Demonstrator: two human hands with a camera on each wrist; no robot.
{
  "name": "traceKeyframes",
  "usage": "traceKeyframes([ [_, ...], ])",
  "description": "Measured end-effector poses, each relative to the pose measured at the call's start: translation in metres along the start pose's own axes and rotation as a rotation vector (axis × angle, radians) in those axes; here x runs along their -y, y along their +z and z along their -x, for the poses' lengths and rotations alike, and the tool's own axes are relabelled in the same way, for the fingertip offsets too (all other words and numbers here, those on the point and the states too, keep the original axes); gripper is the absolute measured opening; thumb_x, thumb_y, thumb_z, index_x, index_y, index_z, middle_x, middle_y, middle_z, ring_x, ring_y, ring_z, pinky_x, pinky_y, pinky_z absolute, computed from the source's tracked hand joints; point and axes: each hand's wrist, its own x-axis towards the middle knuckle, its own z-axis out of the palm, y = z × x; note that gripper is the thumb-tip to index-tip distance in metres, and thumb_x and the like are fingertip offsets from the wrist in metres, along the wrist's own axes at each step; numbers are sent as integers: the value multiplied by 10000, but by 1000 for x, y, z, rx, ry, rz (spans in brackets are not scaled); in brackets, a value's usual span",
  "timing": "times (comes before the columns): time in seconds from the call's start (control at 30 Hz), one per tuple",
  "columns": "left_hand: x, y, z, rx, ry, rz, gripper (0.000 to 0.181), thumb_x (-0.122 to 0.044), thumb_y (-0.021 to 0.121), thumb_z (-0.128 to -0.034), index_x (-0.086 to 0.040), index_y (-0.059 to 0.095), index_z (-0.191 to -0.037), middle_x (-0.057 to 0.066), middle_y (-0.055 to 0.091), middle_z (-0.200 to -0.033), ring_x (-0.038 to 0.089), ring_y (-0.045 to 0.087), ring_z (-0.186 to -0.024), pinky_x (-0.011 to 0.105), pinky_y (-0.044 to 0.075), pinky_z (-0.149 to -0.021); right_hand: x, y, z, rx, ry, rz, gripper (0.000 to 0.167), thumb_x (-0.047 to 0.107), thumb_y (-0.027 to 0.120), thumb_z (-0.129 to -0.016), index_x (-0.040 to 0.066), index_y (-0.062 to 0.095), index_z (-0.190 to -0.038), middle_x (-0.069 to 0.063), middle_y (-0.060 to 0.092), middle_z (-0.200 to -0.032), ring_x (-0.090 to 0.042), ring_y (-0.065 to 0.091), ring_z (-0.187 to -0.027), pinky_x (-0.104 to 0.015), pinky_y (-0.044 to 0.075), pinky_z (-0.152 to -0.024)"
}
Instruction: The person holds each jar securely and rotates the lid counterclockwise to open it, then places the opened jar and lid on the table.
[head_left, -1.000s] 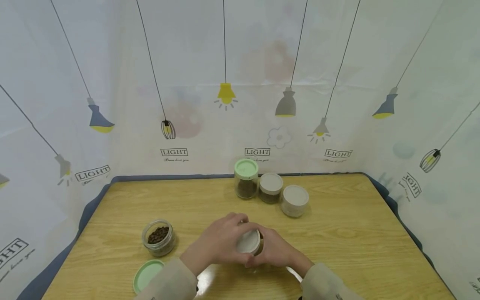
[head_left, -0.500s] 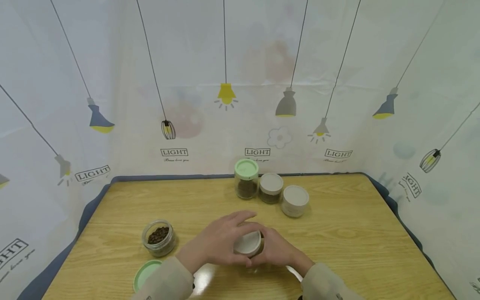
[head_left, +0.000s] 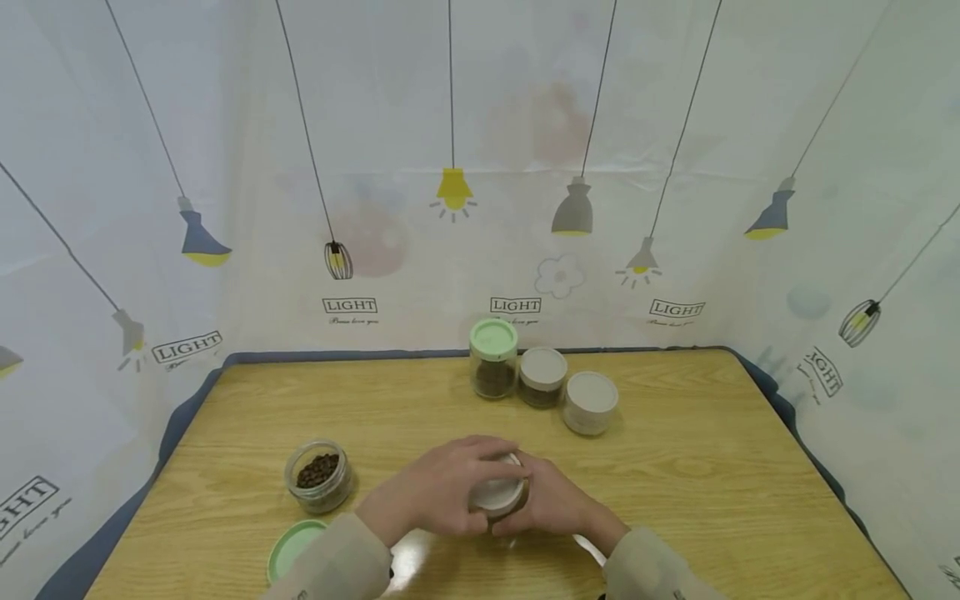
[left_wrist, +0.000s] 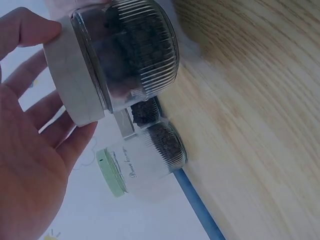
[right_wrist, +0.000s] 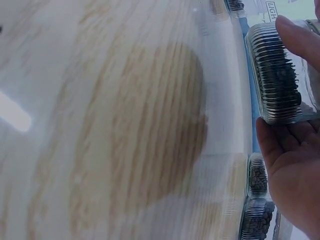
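Near the front of the table, both hands are on a ribbed clear jar [left_wrist: 145, 47] with dark contents, raised a little above the wood. Its white lid [head_left: 497, 498] sits on the mouth, and my left hand [head_left: 441, 490] grips that lid by its rim, thumb on one side and fingers on the other. My right hand [head_left: 553, 502] holds the glass body from the right; in the right wrist view, thumb and fingers span the jar [right_wrist: 274, 75]. The palms hide part of it in the head view.
An uncovered jar of coffee beans [head_left: 318, 475] stands at left, with a green lid [head_left: 294, 546] lying nearer. At the back are a green-lidded jar [head_left: 493, 358] and two white-lidded jars, one dark-filled [head_left: 542, 377] and one pale [head_left: 590, 403]. A printed cloth [head_left: 420, 250] hangs behind.
My left hand has turned on the white lid: its fingers have swung down and across, so more of one finger lies over the lid. My right hand keeps its place on the jar.
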Motion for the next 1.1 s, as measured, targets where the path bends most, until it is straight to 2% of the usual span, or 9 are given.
traceKeyframes([
  [0.17, -1, 4, -2, -65, -75, -28, 681, -466, 752, -728, -366, 534, -1365, -16, 579, -1306, 180, 562, -1172, 333, 530, -893, 0, -1, 0, -17, 45, 37, 869, 419, 878, -662, 277, 459, -1410, 75, 594, -1285, -111, 589, -1103, -274, 486, -914],
  [0.3, -2, 8, -3, -83, -159, -53, 627, -559, 715, -747, -374, 554, -1323, -16, 593, -1213, 152, 554, -1044, 252, 514, -723, -1, -1, 0, -21, 51, 51, 838, 418, 875, -664, 241, 480, -1381, 65, 619, -1237, -107, 591, -1093, -279, 487, -915],
  [0.43, -5, 9, -3, -78, -231, -64, 626, -659, 669, -762, -351, 573, -1298, -12, 593, -1154, 143, 540, -977, 240, 497, -670, -3, 0, 0, -15, 10, 48, 802, 377, 879, -671, 246, 486, -1358, 65, 635, -1200, -103, 604, -1072, -273, 498, -906],
  [0.53, -6, 10, -2, -86, -250, -86, 679, -735, 634, -745, -344, 569, -1297, -13, 582, -1157, 149, 550, -976, 281, 516, -716, -4, 1, -1, -7, -14, 47, 786, 336, 878, -682, 244, 483, -1355, 65, 640, -1191, -96, 614, -1059, -270, 506, -900],
  [0.7, -3, 9, 1, -84, -184, -92, 753, -744, 631, -738, -388, 483, -1384, 23, 471, -1439, 237, 515, -1270, 453, 505, -955, -4, 1, -1, 10, 12, 41, 788, 393, 862, -701, 208, 475, -1361, 63, 635, -1206, -86, 622, -1057, -276, 508, -906],
  [0.77, -1, 8, 2, -78, -117, -88, 732, -668, 665, -763, -391, 462, -1410, 29, 411, -1515, 261, 441, -1369, 484, 463, -1032, -3, 1, -1, 19, 31, 26, 798, 417, 856, -704, 233, 470, -1377, 73, 620, -1237, -91, 611, -1079, -278, 499, -915],
  [0.9, 0, 3, 3, -40, -15, -95, 718, -443, 722, -762, -374, 461, -1427, 25, 400, -1539, 269, 385, -1420, 461, 422, -1092, -2, 0, -1, 35, 20, -24, 818, 376, 871, -699, 335, 461, -1406, 92, 551, -1348, -124, 576, -1157, -290, 477, -958],
  [1.0, 0, 2, 3, 10, -1, -79, 765, -333, 722, -729, -372, 450, -1442, 31, 401, -1544, 269, 397, -1415, 453, 416, -1101, -2, 1, -2, 42, -8, -48, 832, 351, 880, -690, 375, 452, -1404, 94, 527, -1379, -140, 573, -1172, -284, 476, -969],
  [1.1, 0, 2, 2, 33, -23, -57, 773, -324, 727, -719, -383, 451, -1438, 21, 438, -1516, 252, 454, -1369, 433, 450, -1066, -3, 2, -1, 35, -11, -43, 834, 359, 881, -686, 368, 450, -1400, 88, 537, -1367, -140, 580, -1159, -274, 478, -964],
])
